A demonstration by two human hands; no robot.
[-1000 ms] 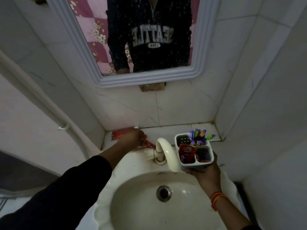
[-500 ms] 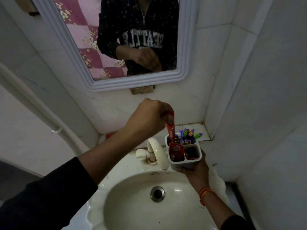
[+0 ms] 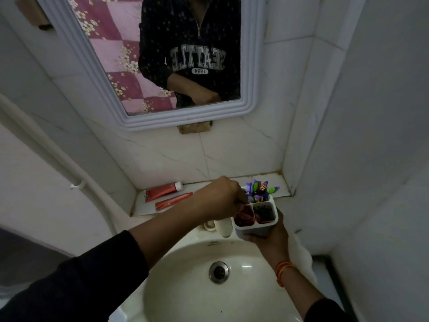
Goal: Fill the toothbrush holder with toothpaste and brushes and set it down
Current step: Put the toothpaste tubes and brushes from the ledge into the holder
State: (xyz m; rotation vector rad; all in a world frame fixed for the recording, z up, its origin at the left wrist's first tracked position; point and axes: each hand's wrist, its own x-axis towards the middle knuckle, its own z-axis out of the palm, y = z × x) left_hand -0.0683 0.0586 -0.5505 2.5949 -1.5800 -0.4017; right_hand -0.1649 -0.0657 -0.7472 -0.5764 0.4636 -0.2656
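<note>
A white toothbrush holder point(image 3: 255, 225) with three compartments sits upright, right of the frame's centre. Purple and green brushes point(image 3: 258, 189) stand in its rear compartment; red tubes fill the two front ones. Two red toothpaste tubes point(image 3: 163, 191) point(image 3: 173, 201) lie flat, left of centre.

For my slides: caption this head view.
Left hand loads the holder held by right hand above sink.
</note>
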